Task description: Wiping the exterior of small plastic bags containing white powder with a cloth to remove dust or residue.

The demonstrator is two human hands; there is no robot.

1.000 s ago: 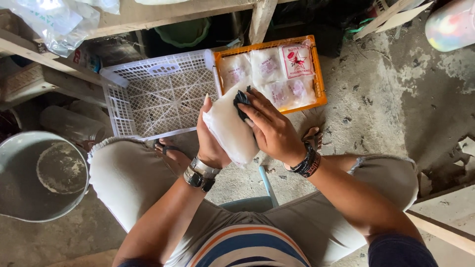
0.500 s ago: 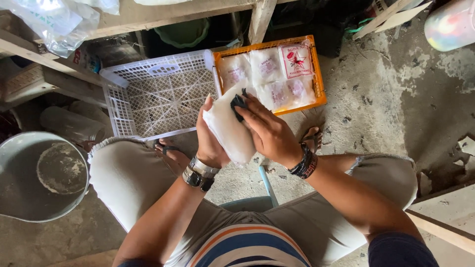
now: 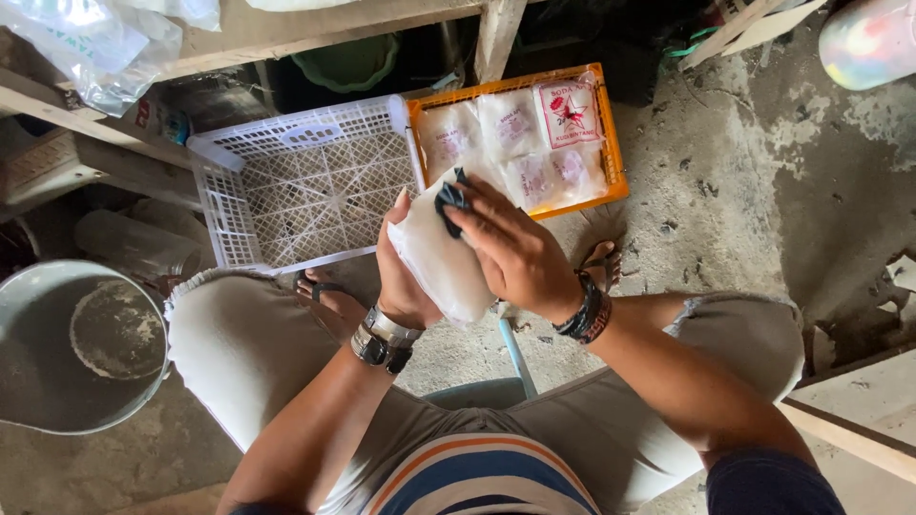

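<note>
Both hands hold 1 white bag of powder [image 3: 441, 259] above the person's knees. The left hand [image 3: 401, 277] cups the bag from behind, with its fingers wrapped around the bag's left edge and its thumb hidden. The right hand [image 3: 520, 253] lies flat on the front of the bag, and its fingers press a small dark cloth [image 3: 450, 198] against the bag's top end. The bag is tilted, with its top toward the crates and its bottom toward the person's lap.

Just past the bag sits an orange crate [image 3: 611, 143] on the concrete floor [image 3: 754, 191]. More white bags [image 3: 515, 133] lie flat inside it, side by side, and some have red and pink prints. Touching the orange crate on its left side is a white plastic crate [image 3: 286, 191] with a grid bottom. Well to the left of the bag stands a round metal bucket [image 3: 72, 348]. A wristwatch [image 3: 382, 339] is on the left wrist, and dark bead bracelets [image 3: 587, 310] are on the right wrist. A sandal [image 3: 324, 291] shows just left of the bag, beside the white crate's near edge.
</note>
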